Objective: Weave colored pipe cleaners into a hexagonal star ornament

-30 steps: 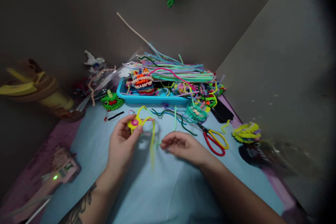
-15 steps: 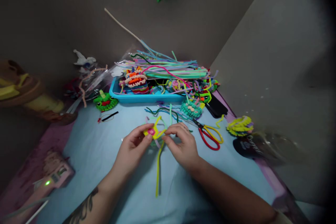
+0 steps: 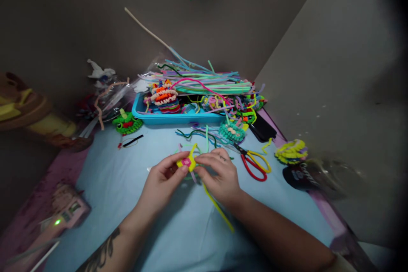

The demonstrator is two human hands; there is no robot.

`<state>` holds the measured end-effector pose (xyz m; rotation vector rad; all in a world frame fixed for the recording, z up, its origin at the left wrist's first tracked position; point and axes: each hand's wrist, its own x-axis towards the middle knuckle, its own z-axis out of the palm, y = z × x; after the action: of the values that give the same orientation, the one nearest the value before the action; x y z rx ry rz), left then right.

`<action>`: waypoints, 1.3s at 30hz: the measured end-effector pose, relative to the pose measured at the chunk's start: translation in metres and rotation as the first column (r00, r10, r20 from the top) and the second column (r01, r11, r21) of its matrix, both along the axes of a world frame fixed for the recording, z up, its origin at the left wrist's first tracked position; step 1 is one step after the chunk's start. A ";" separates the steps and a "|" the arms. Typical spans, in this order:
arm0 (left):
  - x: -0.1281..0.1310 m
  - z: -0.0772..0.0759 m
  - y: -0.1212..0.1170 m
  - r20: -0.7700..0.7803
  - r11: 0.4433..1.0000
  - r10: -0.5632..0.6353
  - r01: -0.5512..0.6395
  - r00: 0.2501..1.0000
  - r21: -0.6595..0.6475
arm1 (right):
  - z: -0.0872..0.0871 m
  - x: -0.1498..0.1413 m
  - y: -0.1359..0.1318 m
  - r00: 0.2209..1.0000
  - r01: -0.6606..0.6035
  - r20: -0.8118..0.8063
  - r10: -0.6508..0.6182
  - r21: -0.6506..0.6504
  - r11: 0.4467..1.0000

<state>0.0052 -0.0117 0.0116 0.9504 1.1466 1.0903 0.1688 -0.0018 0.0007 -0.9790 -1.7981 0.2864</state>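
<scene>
A small yellow pipe-cleaner piece with a pink centre [image 3: 187, 162] is pinched between both hands over the light blue table cover [image 3: 121, 178]. My left hand [image 3: 161, 180] grips its left side with thumb and fingers closed. My right hand [image 3: 218, 174] pinches its right side. A long yellow pipe-cleaner tail [image 3: 219, 210] trails from the piece down to the right, under my right wrist.
A blue tray [image 3: 178, 118] at the back holds woven pipe-cleaner pieces, with a heap of loose pipe cleaners [image 3: 207, 83] behind. Red-and-yellow scissors [image 3: 255, 163], a teal woven piece [image 3: 232, 131], a green woven piece [image 3: 127, 122] and a pink glue gun [image 3: 63, 214] lie around.
Both hands came together on the yellow piece near the table's middle. The long yellow tail swung from hanging straight down to trailing down-right.
</scene>
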 end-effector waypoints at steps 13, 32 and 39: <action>-0.001 0.001 0.000 -0.036 0.999 -0.027 0.028 0.999 0.028 | -0.002 0.000 0.000 0.996 0.001 -0.089 -0.019 -0.199 0.980; -0.005 -0.008 0.009 0.128 0.981 0.188 -0.179 0.974 -0.075 | -0.006 0.017 0.011 0.983 -0.183 -0.066 0.171 -0.344 0.921; -0.009 -0.014 0.012 0.112 0.963 0.271 -0.269 0.956 -0.027 | -0.011 0.002 0.001 0.942 -0.327 0.026 0.335 -0.161 0.931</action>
<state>-0.0037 0.0002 -0.0020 0.7251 1.2101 1.3389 0.1704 -0.0010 -0.0098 -0.7899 -2.0125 0.6239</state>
